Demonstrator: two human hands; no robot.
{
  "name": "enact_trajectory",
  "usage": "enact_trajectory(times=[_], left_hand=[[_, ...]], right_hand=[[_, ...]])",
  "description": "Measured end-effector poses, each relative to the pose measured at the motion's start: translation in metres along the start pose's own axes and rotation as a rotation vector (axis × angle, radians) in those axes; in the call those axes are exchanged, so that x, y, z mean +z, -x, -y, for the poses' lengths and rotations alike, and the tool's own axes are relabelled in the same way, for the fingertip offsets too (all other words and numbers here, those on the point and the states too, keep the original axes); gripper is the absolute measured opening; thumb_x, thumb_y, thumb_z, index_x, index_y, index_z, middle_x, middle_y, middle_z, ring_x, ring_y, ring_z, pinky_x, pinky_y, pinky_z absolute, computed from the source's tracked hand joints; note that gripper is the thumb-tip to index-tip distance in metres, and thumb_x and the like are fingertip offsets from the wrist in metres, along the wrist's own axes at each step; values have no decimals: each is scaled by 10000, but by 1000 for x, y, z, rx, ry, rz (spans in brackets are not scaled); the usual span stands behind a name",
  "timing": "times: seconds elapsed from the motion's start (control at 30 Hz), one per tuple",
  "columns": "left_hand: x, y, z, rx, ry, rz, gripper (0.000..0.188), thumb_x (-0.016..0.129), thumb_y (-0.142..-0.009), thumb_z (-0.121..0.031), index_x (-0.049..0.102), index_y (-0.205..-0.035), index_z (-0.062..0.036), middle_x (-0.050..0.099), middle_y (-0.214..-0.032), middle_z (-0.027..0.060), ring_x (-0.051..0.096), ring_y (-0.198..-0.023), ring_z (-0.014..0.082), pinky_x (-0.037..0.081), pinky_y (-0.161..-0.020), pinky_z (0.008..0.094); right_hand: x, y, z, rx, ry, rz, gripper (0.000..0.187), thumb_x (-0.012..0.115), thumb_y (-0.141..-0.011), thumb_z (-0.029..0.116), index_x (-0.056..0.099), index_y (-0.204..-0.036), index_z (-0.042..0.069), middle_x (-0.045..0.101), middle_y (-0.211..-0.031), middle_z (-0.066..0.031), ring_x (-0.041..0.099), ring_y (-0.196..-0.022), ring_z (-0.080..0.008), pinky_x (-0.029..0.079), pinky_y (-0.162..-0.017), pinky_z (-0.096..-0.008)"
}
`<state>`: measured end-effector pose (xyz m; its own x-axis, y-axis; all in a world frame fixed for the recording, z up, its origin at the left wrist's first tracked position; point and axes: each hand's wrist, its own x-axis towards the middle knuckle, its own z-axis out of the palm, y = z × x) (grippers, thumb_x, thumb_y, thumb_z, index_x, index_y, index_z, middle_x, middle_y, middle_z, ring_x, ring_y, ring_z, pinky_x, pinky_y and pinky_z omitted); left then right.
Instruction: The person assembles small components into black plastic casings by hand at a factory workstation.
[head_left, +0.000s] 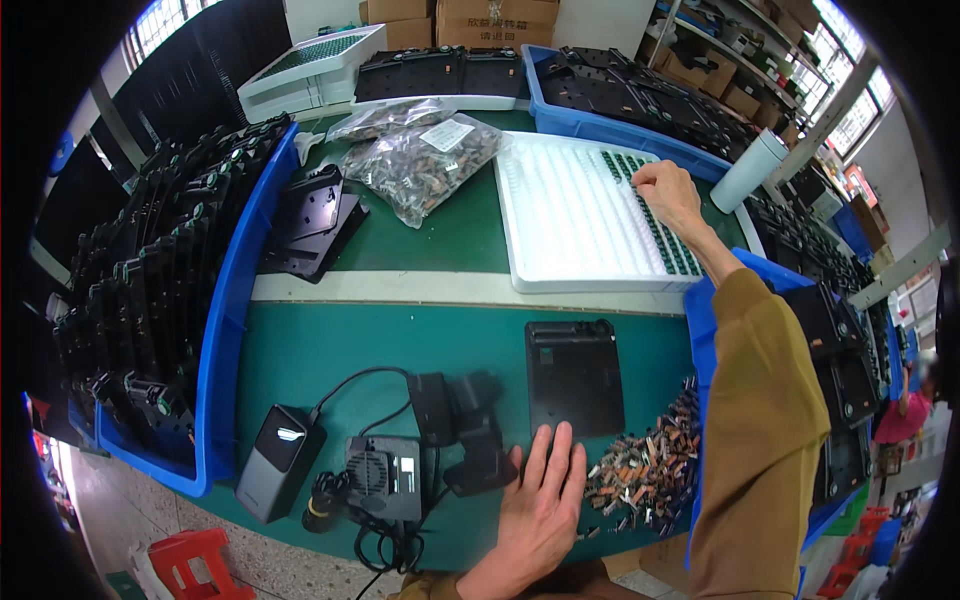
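Observation:
On the green mat, a flat black plastic panel (pixel 575 380) lies in front of me. My left hand (pixel 540 505) is spread with straight fingers, its fingertips at the panel's near edge. Out to the far right, my right hand (pixel 668 195) reaches over a white foam tray (pixel 520 262) and touches down by its rows of small green parts (pixel 678 255). The fingers of that hand are pinched together; whatever sits between them is hidden. To the right of my left hand is a heap of small brown, black and silvery components (pixel 650 465).
Blue bins of black panels stand at left (pixel 225 350), right (pixel 705 330) and back (pixel 620 125). A power bank (pixel 280 465), a black adapter (pixel 385 480) and tangled cables lie left. Farther back are bagged components (pixel 430 165), stacked black plates (pixel 315 225) and a pale bottle (pixel 750 170).

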<state>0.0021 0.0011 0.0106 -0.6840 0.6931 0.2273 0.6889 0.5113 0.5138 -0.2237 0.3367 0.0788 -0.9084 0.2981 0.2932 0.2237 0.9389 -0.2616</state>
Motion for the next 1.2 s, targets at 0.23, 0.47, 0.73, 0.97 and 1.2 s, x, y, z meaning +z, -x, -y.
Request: enact_trajectory(times=[0.23, 0.47, 0.73, 0.97, 1.2], left_hand=[[-5, -4, 0, -35, -84, 28, 459, 549, -767, -112, 565, -1212, 3, 457, -1389, 200, 419, -1290, 370, 330, -1020, 554], [-15, -5, 0, -53, 86, 144, 577, 517, -756, -59, 466, -1322, 33, 332, -1478, 225, 301, -1381, 394, 283, -1077, 553], [-5, -3, -4, -56, -43, 81, 461, 546, -766, -122, 573, -1210, 2, 446, -1404, 203, 413, -1295, 370, 321, -1026, 546], [-2, -3, 0, 4, -20, 21, 498, 561, -772, -83, 524, -1252, 45, 365, -1452, 231, 346, -1348, 380, 345, -1033, 562], [9, 3, 7, -23, -20, -42, 576, 577, -692, 20, 512, -1264, 42, 366, -1449, 211, 315, -1366, 370, 263, -1083, 552]], right_hand=[[68, -45, -22, 35, 28, -149, 214, 588, -780, 65, 735, -927, 113, 703, -974, -120, 656, -930, -318, 510, -812, -416], [64, -57, -27, -108, 206, -181, 134, 572, -771, 41, 681, -841, 76, 685, -895, -138, 644, -886, -333, 498, -746, -433], [46, -66, -41, -46, -169, -89, 181, 705, -674, 27, 652, -847, 28, 672, -796, -125, 652, -789, -256, 495, -707, -351], [-30, -1, 34, -147, -555, 331, 192, 651, -782, 47, 635, -961, -20, 566, -691, 7, 519, -613, -65, 422, -547, -213], [-18, 119, 67, 33, -651, 667, 170, 659, -786, 8, 654, -954, -15, 631, -775, -13, 572, -673, -72, 467, -600, -209]])
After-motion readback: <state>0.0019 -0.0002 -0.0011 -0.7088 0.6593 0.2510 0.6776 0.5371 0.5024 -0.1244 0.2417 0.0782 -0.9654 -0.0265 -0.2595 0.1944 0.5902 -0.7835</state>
